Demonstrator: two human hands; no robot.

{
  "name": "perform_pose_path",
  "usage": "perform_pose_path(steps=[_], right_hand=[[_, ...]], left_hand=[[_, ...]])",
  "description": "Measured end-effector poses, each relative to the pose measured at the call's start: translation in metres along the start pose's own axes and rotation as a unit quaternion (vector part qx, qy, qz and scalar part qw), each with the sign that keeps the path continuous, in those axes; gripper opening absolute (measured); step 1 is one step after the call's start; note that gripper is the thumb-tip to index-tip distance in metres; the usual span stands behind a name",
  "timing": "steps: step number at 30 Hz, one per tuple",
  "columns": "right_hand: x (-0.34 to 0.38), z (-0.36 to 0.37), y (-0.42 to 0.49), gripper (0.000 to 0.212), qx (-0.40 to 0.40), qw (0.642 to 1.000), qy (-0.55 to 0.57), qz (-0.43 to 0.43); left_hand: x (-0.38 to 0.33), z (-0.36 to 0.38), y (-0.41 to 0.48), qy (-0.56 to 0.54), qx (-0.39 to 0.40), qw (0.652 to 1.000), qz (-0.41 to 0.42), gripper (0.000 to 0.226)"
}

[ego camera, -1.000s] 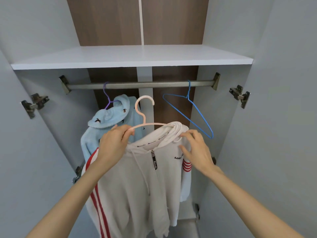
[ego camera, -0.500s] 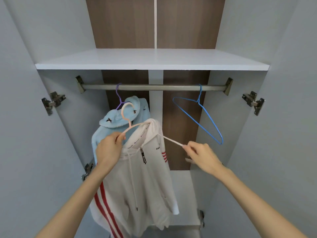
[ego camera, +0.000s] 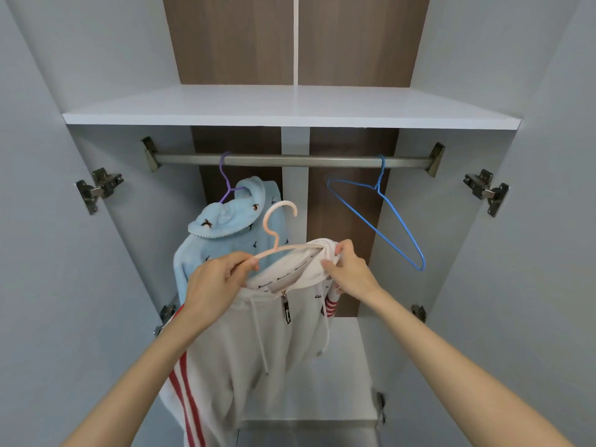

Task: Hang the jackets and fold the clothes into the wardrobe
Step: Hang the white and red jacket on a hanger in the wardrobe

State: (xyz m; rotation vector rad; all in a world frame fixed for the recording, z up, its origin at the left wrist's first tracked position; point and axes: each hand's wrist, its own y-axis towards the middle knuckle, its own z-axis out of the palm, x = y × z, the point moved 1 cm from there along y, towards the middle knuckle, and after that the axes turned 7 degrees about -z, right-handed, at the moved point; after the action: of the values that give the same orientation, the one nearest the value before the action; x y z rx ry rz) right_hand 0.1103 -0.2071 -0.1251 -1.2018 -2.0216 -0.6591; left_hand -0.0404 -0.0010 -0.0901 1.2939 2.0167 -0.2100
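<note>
Head camera looks into an open wardrobe (ego camera: 467,253) with pale grey side walls and a brown wood-pattern back panel (ego camera: 235,40). A white shelf (ego camera: 290,104) crosses the upper part, and a metal rail (ego camera: 296,161) runs just under it from side to side. Metal door hinges (ego camera: 100,188) are fixed on both side walls. The white floor of the wardrobe (ego camera: 342,375) shows at the bottom.

Two hangers are on the rail. On the left, a purple hanger (ego camera: 226,180) carries a light blue fleece jacket (ego camera: 225,240) with small dark marks. On the right, well apart from it, a bare blue wire hanger (ego camera: 378,188) hangs tilted.

In front of the rail and below it, the person holds a pink hanger (ego camera: 276,243) with a white hooded jacket (ego camera: 245,350) on it. The hook of this hanger is not on the rail. The left hand (ego camera: 216,282) grips the left end of the pink hanger, fingers curled round it. The right hand (ego camera: 351,272) pinches the cloth of the hood at the right end of the hanger.

The white jacket has red stripes on its sleeves. Small dark lettering runs along the inside of the collar, a few letters sit on the chest, and the zip pull (ego camera: 287,312) bears a word. All of this writing is too small to read.
</note>
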Motion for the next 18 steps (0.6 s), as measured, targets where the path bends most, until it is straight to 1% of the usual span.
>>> perform_pose_path(steps=[3, 5, 6, 9, 11, 13, 15, 16, 18], right_hand=[[0.009, 0.007, 0.001, 0.007, -0.06, 0.997, 0.044, -0.028], [0.023, 0.006, 0.005, 0.01, -0.083, 0.992, 0.054, -0.072], [0.031, 0.005, 0.008, 0.011, -0.078, 0.991, 0.048, -0.098], [0.053, 0.008, 0.006, 0.008, -0.048, 0.984, 0.041, -0.168], [0.063, 0.014, 0.005, 0.015, -0.051, 0.977, 0.039, -0.201], [0.063, 0.016, 0.008, 0.013, -0.074, 0.979, 0.03, -0.186], [0.054, 0.013, 0.014, 0.005, -0.104, 0.986, 0.019, -0.129], [0.047, 0.011, 0.016, 0.006, -0.111, 0.989, 0.004, -0.099], [0.035, 0.009, 0.017, 0.008, -0.09, 0.993, -0.021, -0.07]], left_hand=[[0.005, -0.001, -0.001, -0.023, 0.014, 1.0, -0.005, 0.025], [0.01, 0.002, 0.0, -0.048, 0.037, 0.998, -0.005, 0.026], [0.012, 0.004, 0.001, -0.069, 0.043, 0.997, -0.004, 0.027], [0.018, 0.004, 0.005, -0.116, 0.029, 0.993, 0.0, 0.028], [0.019, 0.002, 0.01, -0.141, 0.045, 0.989, 0.004, 0.027], [0.021, 0.002, 0.015, -0.165, 0.059, 0.985, -0.001, 0.027], [0.024, 0.003, 0.018, -0.163, 0.059, 0.985, -0.009, 0.029], [0.026, 0.005, 0.018, -0.162, 0.07, 0.984, -0.013, 0.029], [0.027, 0.008, 0.019, -0.172, 0.118, 0.978, -0.022, 0.029]])
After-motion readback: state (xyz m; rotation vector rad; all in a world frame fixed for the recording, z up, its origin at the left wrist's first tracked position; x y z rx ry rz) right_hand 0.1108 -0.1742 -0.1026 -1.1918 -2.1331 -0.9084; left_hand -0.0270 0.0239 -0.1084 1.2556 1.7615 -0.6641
